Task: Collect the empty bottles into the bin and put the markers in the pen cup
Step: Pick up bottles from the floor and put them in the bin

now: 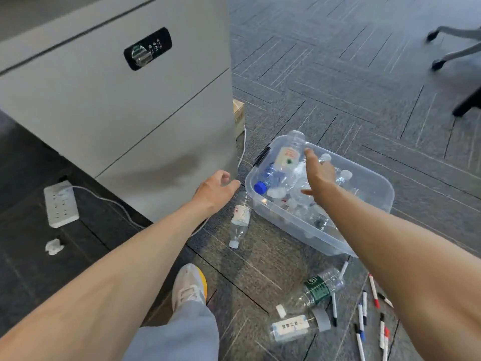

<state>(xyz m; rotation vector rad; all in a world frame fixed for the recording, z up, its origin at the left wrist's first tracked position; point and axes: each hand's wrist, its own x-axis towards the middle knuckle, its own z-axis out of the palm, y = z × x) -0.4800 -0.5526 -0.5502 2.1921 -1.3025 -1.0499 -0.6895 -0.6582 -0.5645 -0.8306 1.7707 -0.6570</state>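
A clear plastic bin [374, 201] on the carpet holds several empty bottles. My right hand [321, 175] hovers over it with fingers spread. A clear bottle [290, 152] with a white label tilts over the bin's far left corner, at my fingertips; no finger wraps it. My left hand [216, 188] hangs open left of the bin, above a white-labelled bottle [240, 220] lying on the floor. Two more bottles lie nearer me: a green-labelled one [316, 290] and a white-labelled one [289, 328]. Several markers [373, 290] are scattered at the lower right.
A grey locked cabinet [117, 113] stands at the left, with a white power strip [59, 203], its cable and a crumpled tissue [54, 246] beside it. A cardboard box [239, 117] sits behind the cabinet. Chair legs [455, 48] are at the far right. My shoe [188, 287] is at bottom centre.
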